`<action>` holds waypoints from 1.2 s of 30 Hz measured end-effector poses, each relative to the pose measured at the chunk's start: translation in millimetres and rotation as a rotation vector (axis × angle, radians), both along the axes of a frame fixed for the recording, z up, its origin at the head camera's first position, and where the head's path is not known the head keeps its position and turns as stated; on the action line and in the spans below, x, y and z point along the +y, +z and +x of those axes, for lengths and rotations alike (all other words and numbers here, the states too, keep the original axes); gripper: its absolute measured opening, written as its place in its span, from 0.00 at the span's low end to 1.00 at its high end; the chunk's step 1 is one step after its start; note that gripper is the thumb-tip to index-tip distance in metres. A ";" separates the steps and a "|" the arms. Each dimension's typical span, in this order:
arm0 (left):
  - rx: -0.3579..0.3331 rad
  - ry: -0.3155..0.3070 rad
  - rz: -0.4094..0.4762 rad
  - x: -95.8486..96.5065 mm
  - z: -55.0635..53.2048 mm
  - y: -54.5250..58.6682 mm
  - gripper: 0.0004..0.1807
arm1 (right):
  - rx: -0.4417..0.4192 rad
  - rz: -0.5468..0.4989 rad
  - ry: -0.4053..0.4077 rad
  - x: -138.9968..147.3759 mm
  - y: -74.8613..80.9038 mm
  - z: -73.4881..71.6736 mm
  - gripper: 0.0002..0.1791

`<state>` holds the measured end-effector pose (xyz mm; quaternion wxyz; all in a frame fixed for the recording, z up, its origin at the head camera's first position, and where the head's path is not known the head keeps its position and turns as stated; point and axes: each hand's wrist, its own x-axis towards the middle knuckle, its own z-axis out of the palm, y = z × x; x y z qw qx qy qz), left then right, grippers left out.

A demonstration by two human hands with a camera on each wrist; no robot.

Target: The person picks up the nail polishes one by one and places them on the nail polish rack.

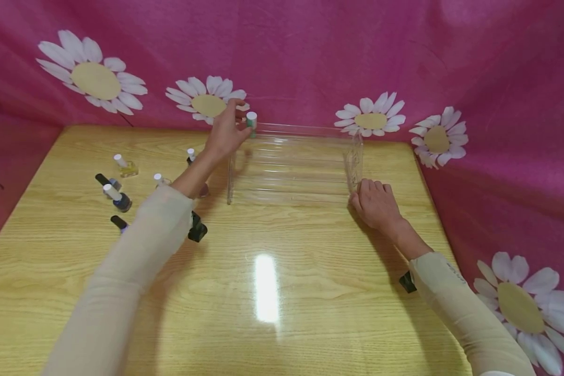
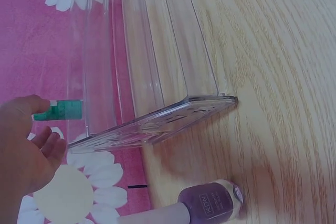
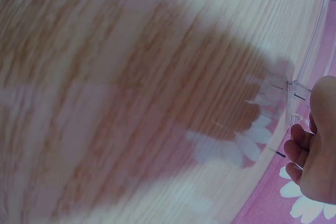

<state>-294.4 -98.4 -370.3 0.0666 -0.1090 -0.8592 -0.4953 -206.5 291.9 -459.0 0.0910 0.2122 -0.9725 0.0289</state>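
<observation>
A pink daisy-print cloth hangs behind a wooden table. At the clear rack's back left corner, the left hand pinches a white-capped green bottle; the right hand grips the rack's front right corner. Other bottles stand left of the rack.

Place: a cloth-screened table corner; a home or a studio, cannot tell which.
Pink cloth: large white daisies, hanging along the far, left and right sides.
Wooden table: light, glossy grain with 1 bright reflection.
Nail polish bottles: personal-care goods at left, near a clear tiered rack.
</observation>
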 end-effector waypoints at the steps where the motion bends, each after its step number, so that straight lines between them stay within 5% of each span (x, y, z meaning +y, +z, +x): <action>1: 0.005 -0.001 0.007 -0.9 1.1 1.2 0.32 | 0.002 -0.001 0.001 -0.1 -0.2 -0.3 0.14; 12: 0.053 -0.018 0.062 -19.8 21.7 10.5 0.34 | -0.018 -0.002 -0.007 -2.1 0.2 -1.5 0.15; 22: 0.079 -0.009 0.051 -51.8 58.3 14.6 0.35 | -0.025 -0.015 -0.013 -3.6 0.5 -1.1 0.14; 30: 0.013 -0.007 0.067 -80.8 89.9 2.1 0.33 | -0.032 -0.012 -0.012 -3.2 1.5 0.1 0.15; 36: -0.031 -0.021 0.013 -93.5 102.3 -17.1 0.32 | -0.054 0.006 -0.023 -2.9 3.0 0.8 0.15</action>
